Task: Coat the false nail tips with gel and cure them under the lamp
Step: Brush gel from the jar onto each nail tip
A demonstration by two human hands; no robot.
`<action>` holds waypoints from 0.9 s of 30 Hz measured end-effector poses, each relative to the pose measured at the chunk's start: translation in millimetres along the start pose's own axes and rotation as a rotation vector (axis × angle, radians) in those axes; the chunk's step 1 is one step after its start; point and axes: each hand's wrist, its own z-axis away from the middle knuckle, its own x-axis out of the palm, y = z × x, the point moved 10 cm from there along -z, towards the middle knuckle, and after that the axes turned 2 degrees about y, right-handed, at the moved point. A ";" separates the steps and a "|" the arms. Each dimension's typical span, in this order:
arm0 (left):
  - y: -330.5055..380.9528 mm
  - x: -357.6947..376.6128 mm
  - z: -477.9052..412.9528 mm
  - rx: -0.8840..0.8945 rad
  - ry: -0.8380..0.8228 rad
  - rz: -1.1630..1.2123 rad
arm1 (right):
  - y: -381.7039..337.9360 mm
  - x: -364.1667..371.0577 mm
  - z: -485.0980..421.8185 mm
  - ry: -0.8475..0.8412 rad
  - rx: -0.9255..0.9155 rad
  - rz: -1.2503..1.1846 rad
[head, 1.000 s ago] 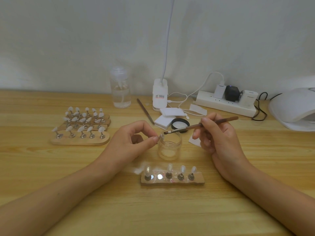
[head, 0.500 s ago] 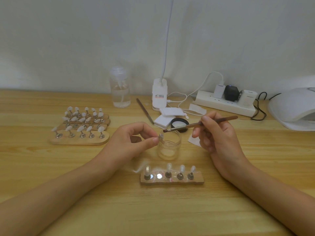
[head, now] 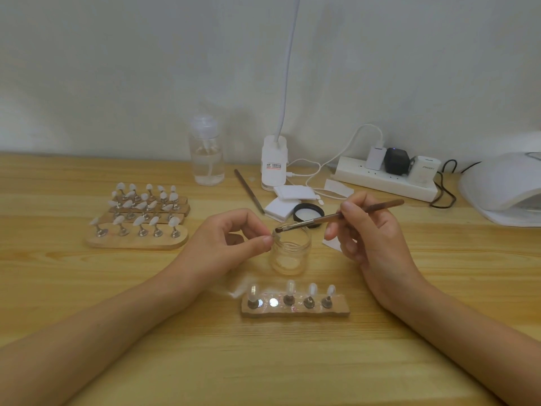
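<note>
My left hand [head: 227,243] pinches a small false nail tip [head: 275,236] on its stand over the rim of an open glass gel jar [head: 289,253]. My right hand [head: 371,232] holds a brown brush [head: 336,216] like a pen, with its bristles touching the tip. In front of the jar lies a small wooden holder [head: 295,310] carrying several nail tips on metal stands, with one magnet slot bare. The white curing lamp [head: 503,194] sits at the far right.
Wooden holders [head: 137,240] with several nail tips stand at the left. Behind the jar are its black lid [head: 308,213], white pads [head: 281,208], a metal tool [head: 248,190], a clear pump bottle [head: 207,155], a desk lamp base [head: 273,164] and a power strip [head: 383,178] with cables.
The brush tip has dipped slightly down and left onto the nail tip. My left hand stays nearly still over the jar.
</note>
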 end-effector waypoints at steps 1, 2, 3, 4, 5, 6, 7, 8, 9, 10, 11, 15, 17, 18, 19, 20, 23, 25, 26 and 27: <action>0.0 0.0 0.0 0.000 -0.003 -0.001 | 0.2 1.1 0.7 -0.006 0.001 0.014; 0.0 0.0 0.0 0.001 -0.005 -0.002 | 1.4 0.5 1.0 0.000 0.008 0.022; 0.2 -0.1 -0.1 0.003 -0.005 -0.001 | 3.3 -1.4 1.1 0.015 0.018 0.026; 0.4 -0.2 -0.2 0.005 -0.004 0.002 | 5.1 -3.7 1.0 0.031 0.029 0.030; 0.6 -0.2 -0.2 0.007 -0.003 0.006 | 6.8 -5.9 0.8 0.046 0.038 0.032; 1.0 -0.1 -0.2 0.009 -0.002 0.008 | 7.8 -7.9 0.4 0.060 0.044 0.032; 1.3 0.0 -0.1 0.012 -0.003 0.009 | 8.1 -9.1 0.0 0.070 0.045 0.026; 1.6 0.2 -0.2 0.013 -0.002 0.009 | 7.0 -9.9 -0.2 0.072 0.039 0.015; 1.5 0.0 -0.1 0.014 0.000 0.007 | 5.4 -9.2 -0.6 0.065 0.027 0.002; 1.3 0.0 -0.2 0.013 0.002 0.003 | 3.3 -7.5 -0.7 0.049 0.013 -0.005; 0.9 -0.3 -0.2 0.013 0.004 -0.005 | 1.5 -4.7 -0.7 0.028 0.001 -0.004; 0.4 -1.2 0.5 0.013 0.008 -0.019 | 1.1 1.0 0.0 0.000 -0.009 0.031; 0.8 -0.8 0.7 0.015 0.007 -0.011 | 3.1 -1.4 -0.1 0.015 0.000 0.033; 1.1 -0.6 0.5 0.018 0.007 -0.008 | 3.6 -2.5 -0.3 0.021 0.005 0.033; 1.0 -0.6 0.5 0.020 0.009 -0.006 | 4.1 -3.0 -0.4 0.025 0.009 0.034; 1.0 -0.6 0.3 0.021 0.010 -0.006 | 4.6 -3.3 -0.5 0.026 0.012 0.036; 1.6 -0.6 0.1 0.031 0.012 -0.003 | 6.8 -5.0 -0.8 0.039 0.022 0.046; 1.7 -0.9 0.1 0.040 0.012 -0.009 | 7.9 -9.5 -1.2 0.074 0.032 0.037; 2.0 -1.2 0.2 0.044 0.014 -0.011 | 7.3 -11.1 -1.1 0.085 0.034 0.019; 2.2 -1.5 0.3 0.049 0.015 -0.011 | 6.1 -11.4 -0.9 0.085 0.030 -0.003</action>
